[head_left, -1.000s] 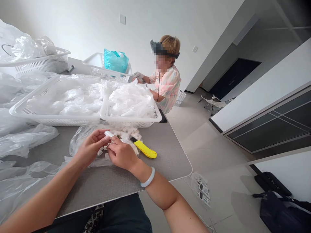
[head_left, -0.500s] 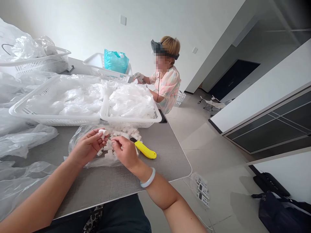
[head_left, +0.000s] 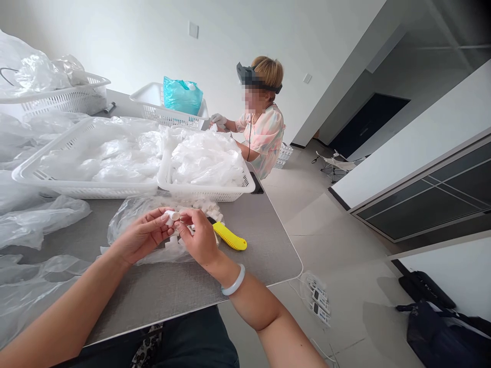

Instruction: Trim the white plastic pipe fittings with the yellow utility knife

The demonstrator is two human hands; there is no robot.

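Observation:
Between the thumb and fingers of my left hand [head_left: 143, 232] is a short white plastic pipe fitting [head_left: 172, 217], its round open end facing right. My right hand [head_left: 200, 236] is at that open end, thumb and fingers drawn together in a pinch. Whether something small sits in the pinch is hidden. Under both hands, more white fittings [head_left: 210, 207] lie heaped on a clear plastic bag [head_left: 125, 219]. A yellow-handled tool [head_left: 232, 236] with a dark front end rests just right of my right hand.
Two white baskets [head_left: 207, 193] full of clear plastic bags stand behind the fittings. Loose bags [head_left: 46, 217] cover the table's left side. A dark phone-like object [head_left: 256, 183] lies by the right edge. Across the table sits a co-worker [head_left: 264, 128] beside a basket holding a turquoise bag [head_left: 183, 96].
My left hand has moved right with the pipe fitting, bringing its open end up to my right fingers. My right hand has stayed nearly in place.

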